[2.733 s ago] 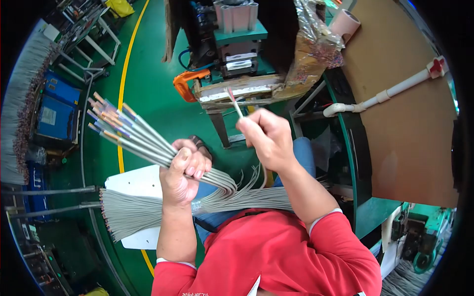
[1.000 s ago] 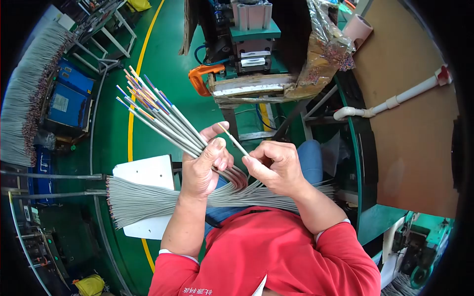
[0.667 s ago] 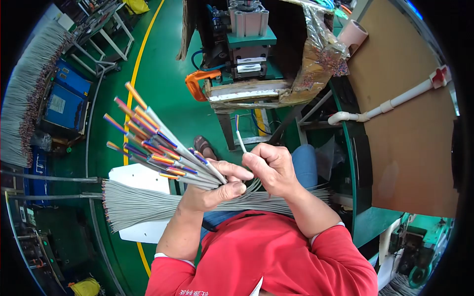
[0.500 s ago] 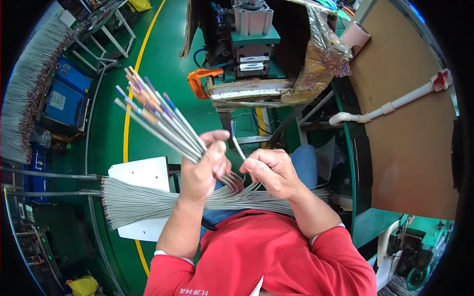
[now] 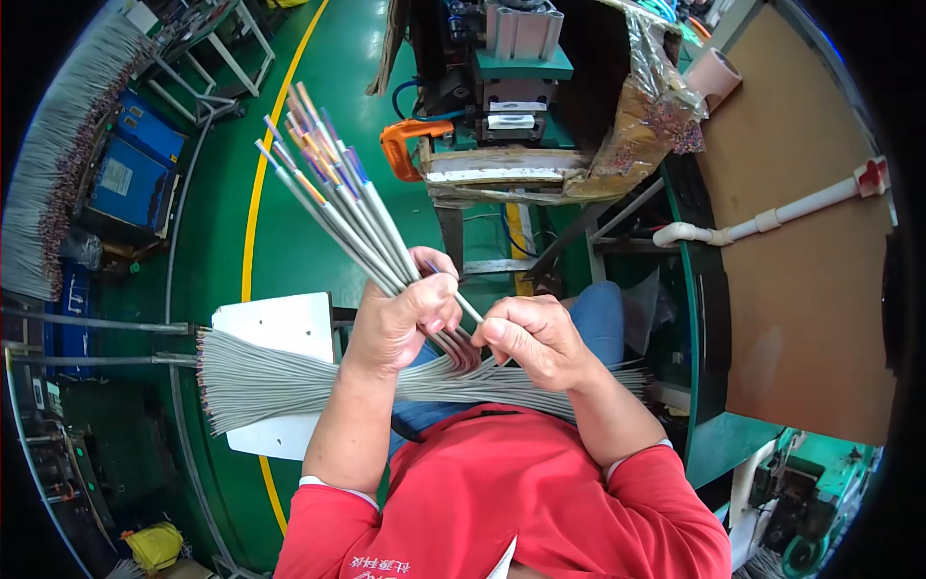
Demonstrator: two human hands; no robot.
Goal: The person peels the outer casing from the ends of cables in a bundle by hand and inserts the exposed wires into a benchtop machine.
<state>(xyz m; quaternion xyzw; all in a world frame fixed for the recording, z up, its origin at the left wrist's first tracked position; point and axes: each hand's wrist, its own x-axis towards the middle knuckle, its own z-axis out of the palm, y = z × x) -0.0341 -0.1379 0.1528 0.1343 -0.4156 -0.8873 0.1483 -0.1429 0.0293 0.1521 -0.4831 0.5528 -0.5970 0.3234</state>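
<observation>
My left hand (image 5: 410, 314) is closed round a bunch of grey cables (image 5: 371, 234), whose stripped ends show coloured wires and point up and left. Close on its right, my right hand (image 5: 531, 336) pinches a single grey cable (image 5: 469, 307) between thumb and fingers. The upper end of that cable reaches the fingers of my left hand, where a bit of dark wire shows. Across my lap lies a large bundle of grey cables (image 5: 280, 378), its left end resting on a white board (image 5: 289, 318).
Ahead stands a machine (image 5: 521, 72) with a taped ledge (image 5: 502, 167) and an orange clamp (image 5: 400, 150). On the right are a brown board (image 5: 791, 289) and a white pipe (image 5: 801, 207). Blue bins (image 5: 125, 179) and hanging grey cables (image 5: 58, 145) stand at the left.
My left hand has closed round the bunch again after spreading its fingers. The single cable's tip has moved from standing free between my hands to the fingers of my left hand.
</observation>
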